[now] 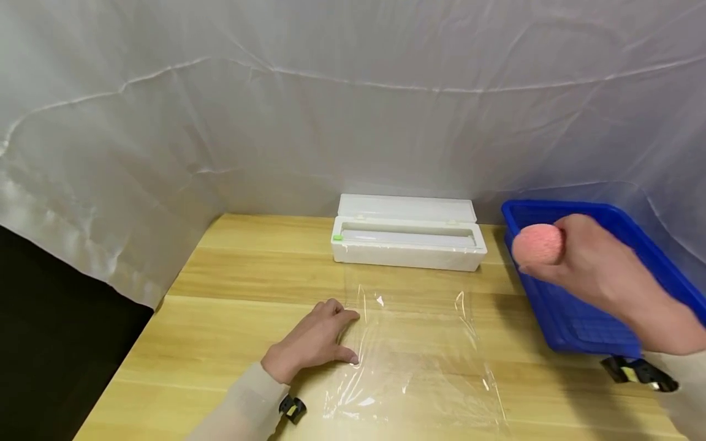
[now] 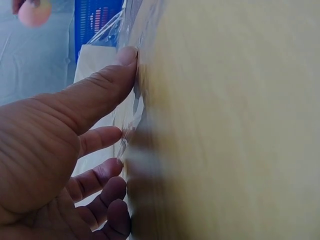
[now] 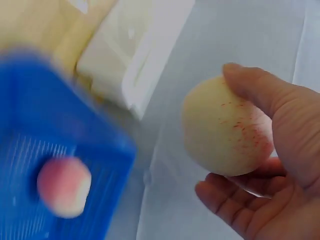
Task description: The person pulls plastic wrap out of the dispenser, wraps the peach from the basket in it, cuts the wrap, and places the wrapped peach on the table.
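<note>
My right hand (image 1: 601, 269) holds a peach (image 1: 537, 244) in the air over the left side of a blue basket (image 1: 568, 337). In the right wrist view the peach is pale with red flecks, between thumb and fingers. A sheet of clear cling film (image 1: 413, 355) lies on the table, stretching from a white cling film dispenser (image 1: 408, 256) toward me. My left hand (image 1: 314, 340) rests at the film's left edge, thumb and fingertips touching it, as the left wrist view also shows. Its fingers are spread and slightly bent.
A second peach (image 3: 65, 187) lies inside the basket in the right wrist view; my arm hides it in the head view. The dispenser's lid (image 1: 407, 208) stands raised at the back. Grey-white sheeting (image 1: 353, 135) hangs behind the wooden table (image 1: 231, 263).
</note>
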The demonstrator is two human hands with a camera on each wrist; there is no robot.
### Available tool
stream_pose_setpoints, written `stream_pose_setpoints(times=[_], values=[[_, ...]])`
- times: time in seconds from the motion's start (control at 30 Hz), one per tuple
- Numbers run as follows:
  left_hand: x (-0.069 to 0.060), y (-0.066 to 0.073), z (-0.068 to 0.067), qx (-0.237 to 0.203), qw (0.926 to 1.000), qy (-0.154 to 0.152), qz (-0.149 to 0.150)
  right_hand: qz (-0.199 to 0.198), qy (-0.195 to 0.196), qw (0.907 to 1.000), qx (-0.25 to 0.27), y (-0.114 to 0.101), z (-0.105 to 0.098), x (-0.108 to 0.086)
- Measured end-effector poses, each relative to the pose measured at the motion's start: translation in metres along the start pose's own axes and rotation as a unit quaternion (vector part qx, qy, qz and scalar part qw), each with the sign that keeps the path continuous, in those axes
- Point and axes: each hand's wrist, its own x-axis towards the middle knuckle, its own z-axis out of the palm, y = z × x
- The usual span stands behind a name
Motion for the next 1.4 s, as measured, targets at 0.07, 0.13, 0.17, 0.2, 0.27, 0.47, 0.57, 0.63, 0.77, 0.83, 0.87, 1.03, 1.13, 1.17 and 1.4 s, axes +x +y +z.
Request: stream_pose_setpoints(times=[0.07, 0.13, 0.17, 0.2, 0.27, 0.47, 0.57, 0.63, 0.77, 0.83, 0.87, 1.03, 1.13, 1.17, 1.4], values=[[0.000, 0.000, -0.001, -0.001, 1.0000, -0.001, -0.001, -0.039, 0.013, 0.9991, 0.000, -0.017, 0.011, -0.006], [0.001, 0.000, -0.001, -0.003, 1.0000, -0.002, -0.002, -0.063, 0.011, 0.9980, -0.001, -0.035, 0.024, -0.014], [0.001, 0.001, -0.001, -0.005, 1.0000, -0.002, -0.002, -0.071, 0.003, 0.9975, 0.000, -0.044, 0.031, -0.018], [0.001, 0.001, -0.001, -0.007, 1.0000, -0.003, -0.003, -0.075, -0.005, 0.9972, 0.004, -0.053, 0.038, -0.022], [0.001, 0.001, 0.000, -0.009, 1.0000, -0.002, -0.001, -0.066, -0.029, 0.9973, 0.011, -0.071, 0.052, -0.032], [0.001, 0.003, 0.000, -0.008, 1.0000, -0.003, 0.001, -0.039, -0.102, 0.9938, 0.020, -0.121, 0.098, -0.069], [0.001, 0.004, -0.001, -0.008, 1.0000, -0.003, -0.001, -0.055, -0.113, 0.9920, -0.009, -0.140, 0.119, -0.088], [0.001, 0.005, -0.002, -0.011, 0.9999, -0.003, -0.003, -0.066, -0.107, 0.9916, -0.030, -0.149, 0.129, -0.096], [0.001, 0.005, -0.002, -0.014, 0.9999, -0.004, -0.004, -0.068, -0.105, 0.9910, -0.048, -0.160, 0.143, -0.109], [0.001, 0.004, -0.002, -0.014, 0.9999, -0.004, -0.003, -0.064, -0.108, 0.9908, -0.052, -0.163, 0.149, -0.113], [0.001, 0.004, -0.002, -0.012, 0.9999, -0.003, -0.004, -0.064, -0.109, 0.9907, -0.053, -0.164, 0.151, -0.116], [-0.001, 0.004, 0.001, -0.010, 0.9999, -0.002, -0.006, -0.052, -0.129, 0.9894, -0.041, -0.165, 0.158, -0.123], [-0.002, 0.004, 0.002, -0.013, 0.9999, 0.000, -0.001, -0.032, -0.167, 0.9853, -0.012, -0.163, 0.155, -0.125], [-0.002, 0.004, 0.002, -0.014, 0.9999, 0.001, 0.000, -0.026, -0.181, 0.9832, -0.003, -0.162, 0.153, -0.124], [-0.002, 0.002, 0.001, -0.019, 0.9998, 0.002, 0.005, -0.084, -0.190, 0.9780, 0.015, -0.148, 0.137, -0.123]])
